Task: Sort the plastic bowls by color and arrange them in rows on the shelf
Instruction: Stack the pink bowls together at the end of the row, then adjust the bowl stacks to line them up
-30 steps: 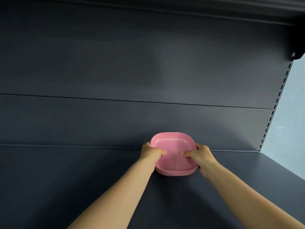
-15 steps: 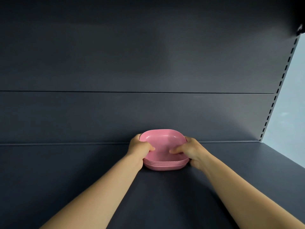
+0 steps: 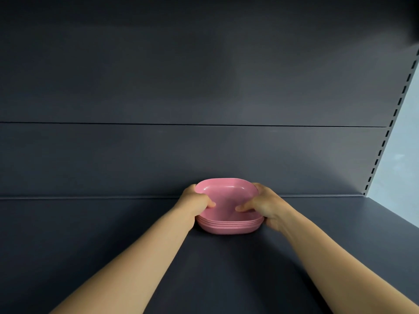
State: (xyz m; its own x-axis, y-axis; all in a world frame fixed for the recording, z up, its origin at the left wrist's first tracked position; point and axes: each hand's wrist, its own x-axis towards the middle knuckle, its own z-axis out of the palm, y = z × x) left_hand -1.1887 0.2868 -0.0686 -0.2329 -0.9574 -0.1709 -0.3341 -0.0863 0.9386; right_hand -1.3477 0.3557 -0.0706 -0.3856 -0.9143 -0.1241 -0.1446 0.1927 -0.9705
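The left hand (image 3: pixel 195 201) and right hand (image 3: pixel 265 206) clasp opposite sides of a stack of pink bowls (image 3: pixel 229 208), thumbs hooked over the top rim while the fingers curl out of sight beneath. The stack sits on the dark shelf (image 3: pixel 90 241), its far edge near the back panel (image 3: pixel 158 159); whether they touch is hard to tell. Nested rims blur together, so the count is unclear.

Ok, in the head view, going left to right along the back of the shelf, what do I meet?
Left hand → stack of pink bowls → right hand → slotted shelf upright.
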